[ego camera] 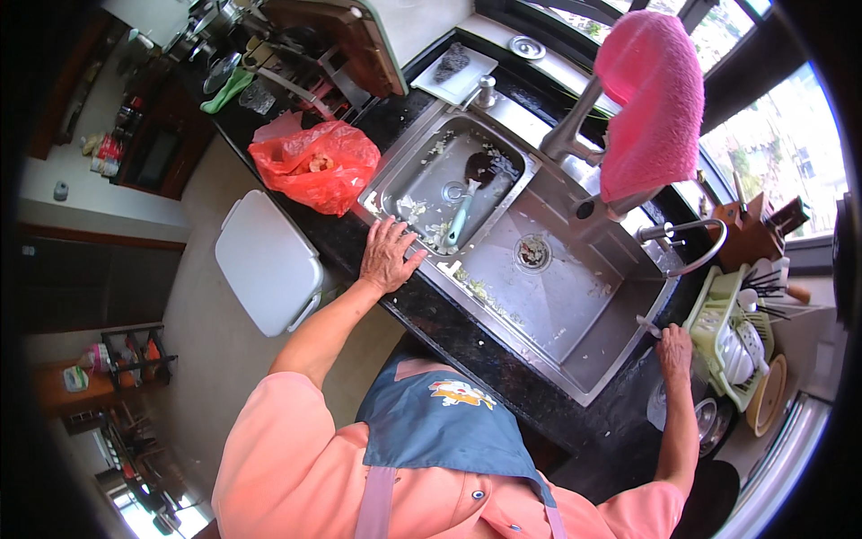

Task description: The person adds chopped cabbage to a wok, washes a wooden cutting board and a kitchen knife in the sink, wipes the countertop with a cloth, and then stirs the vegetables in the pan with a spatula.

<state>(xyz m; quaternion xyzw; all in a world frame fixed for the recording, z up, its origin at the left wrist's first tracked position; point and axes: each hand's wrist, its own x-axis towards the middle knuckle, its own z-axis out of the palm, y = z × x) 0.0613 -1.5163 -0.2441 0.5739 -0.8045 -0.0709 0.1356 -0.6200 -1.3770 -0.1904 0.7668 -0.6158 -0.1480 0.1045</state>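
My left hand [387, 256] rests palm down, fingers spread, on the counter edge beside the small basin of the stainless steel sink [559, 290]. At the sink's right rim, my right hand [673, 345] has its fingers closed around the end of a small, pale, thin utensil [648, 326]; its kind is hard to tell. A brush with a light green handle [460, 219] lies in the small basin among pale food scraps. More scraps lie in the large basin and in its drain [533, 253]. A red plastic bag [320, 168] holding scraps sits left of the sink.
A pink towel [646, 101] hangs over the faucet [572, 131]. To the right stand a green dish rack [724, 337], a wooden knife block [747, 229] and metal bowls [707, 418]. A lidded bin [269, 263] stands below the counter at left. A cutting board [370, 47] stands beyond the bag.
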